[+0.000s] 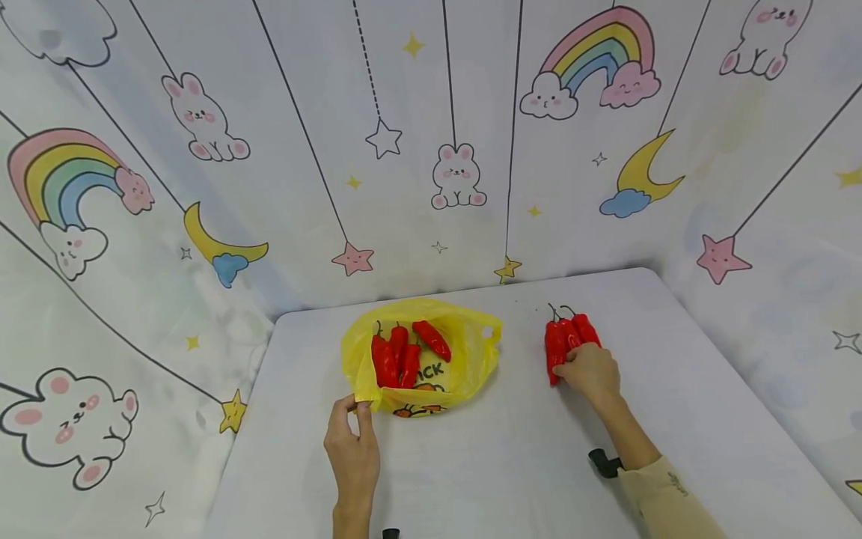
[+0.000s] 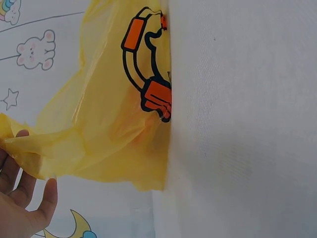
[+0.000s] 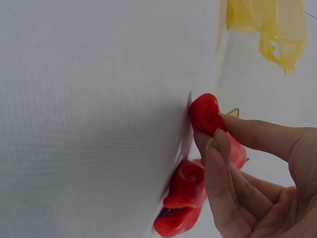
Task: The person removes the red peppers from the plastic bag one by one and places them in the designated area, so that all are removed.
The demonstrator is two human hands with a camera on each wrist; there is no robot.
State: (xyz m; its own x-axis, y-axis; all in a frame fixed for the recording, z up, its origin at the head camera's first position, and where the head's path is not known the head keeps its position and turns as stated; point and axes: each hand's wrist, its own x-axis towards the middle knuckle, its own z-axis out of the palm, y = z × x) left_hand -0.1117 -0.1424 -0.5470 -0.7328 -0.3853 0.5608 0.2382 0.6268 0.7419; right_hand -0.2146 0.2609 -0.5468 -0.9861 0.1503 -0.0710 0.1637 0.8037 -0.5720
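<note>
A yellow plastic bag [image 1: 471, 367] lies on the table with its mouth spread wide and several red peppers [image 1: 385, 363] inside. My left hand [image 1: 353, 445] pinches the bag's near left rim, and in the left wrist view the thin film [image 2: 109, 119] stretches from the fingers. To the right of the bag, three red peppers lie side by side, stems pointing away. My right hand [image 1: 591, 374] pinches the lower end of the leftmost pepper [image 1: 555, 348] between thumb and fingers. In the right wrist view that pepper [image 3: 205, 113] is gripped near the table, with other peppers [image 3: 185, 186] beside it.
The white table [image 1: 485, 464] meets a cloth wall [image 1: 417, 224] printed with rabbits, stars and rainbows at the back and sides. A black object [image 1: 606, 464] shows beside the right wrist, and another dark piece [image 1: 390, 534] sits at the bottom edge.
</note>
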